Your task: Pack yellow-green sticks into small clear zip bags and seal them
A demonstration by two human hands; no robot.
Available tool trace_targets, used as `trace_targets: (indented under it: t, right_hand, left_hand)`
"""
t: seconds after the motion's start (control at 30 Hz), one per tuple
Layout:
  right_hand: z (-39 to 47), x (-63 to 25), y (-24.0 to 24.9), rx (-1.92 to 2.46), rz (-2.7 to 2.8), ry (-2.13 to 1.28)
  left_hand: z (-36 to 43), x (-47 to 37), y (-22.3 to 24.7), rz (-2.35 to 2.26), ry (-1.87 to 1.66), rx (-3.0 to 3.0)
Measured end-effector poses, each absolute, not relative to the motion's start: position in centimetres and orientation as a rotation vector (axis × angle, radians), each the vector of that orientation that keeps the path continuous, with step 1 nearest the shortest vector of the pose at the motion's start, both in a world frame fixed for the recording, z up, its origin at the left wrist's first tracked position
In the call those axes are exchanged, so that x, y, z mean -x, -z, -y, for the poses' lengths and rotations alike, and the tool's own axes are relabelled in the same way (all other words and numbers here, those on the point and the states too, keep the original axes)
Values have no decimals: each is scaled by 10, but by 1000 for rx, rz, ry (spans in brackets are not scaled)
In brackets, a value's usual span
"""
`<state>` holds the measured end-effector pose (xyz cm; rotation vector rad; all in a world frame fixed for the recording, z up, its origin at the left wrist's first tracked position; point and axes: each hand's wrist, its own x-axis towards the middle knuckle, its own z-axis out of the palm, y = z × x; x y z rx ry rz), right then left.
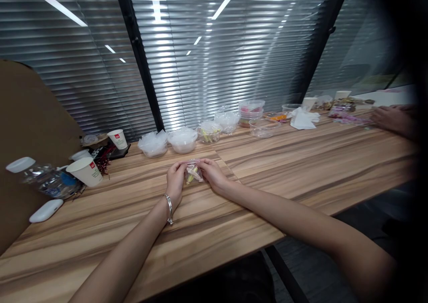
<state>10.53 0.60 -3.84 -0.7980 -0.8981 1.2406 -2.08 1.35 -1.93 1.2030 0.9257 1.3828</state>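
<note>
A small clear zip bag (194, 174) with yellow and pale pieces inside is held between my two hands, close to the table top. My left hand (175, 180) pinches its top left corner. On the other side, my right hand (212, 174) grips the top right corner with thumb and fingers. The bag's upper edge runs straight between the fingertips. What the pieces inside are is too small to tell. Just beyond it stand a bowl with yellow pieces in clear plastic (209, 133) and bowls holding clear bags (183, 139).
On the left are paper cups (85, 171), a plastic bottle (50, 180) and a white case (46, 210). Stacked tubs (250, 111), an open clear bowl (263, 128) and white tissue (303, 118) line the window side. Another person's hand (394, 119) rests at the far right.
</note>
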Motion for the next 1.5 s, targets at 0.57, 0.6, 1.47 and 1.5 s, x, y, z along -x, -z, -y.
trace_targets:
  t: [0.57, 0.6, 1.47, 1.5]
  right_hand:
    - [-5, -104, 35, 797, 872, -1279]
    - [-5, -104, 35, 792, 863, -1277]
    - [-1, -103, 28, 777, 795, -1292]
    - [-2, -103, 29, 773, 803, -1292]
  left_hand:
    - [-13, 21, 17, -941, -1355, -1232]
    - [-14, 22, 18, -936, -1352, -1239]
    - [-13, 21, 18, -912, -1359, -1218]
    - [-13, 21, 18, -909, -1358, -1219]
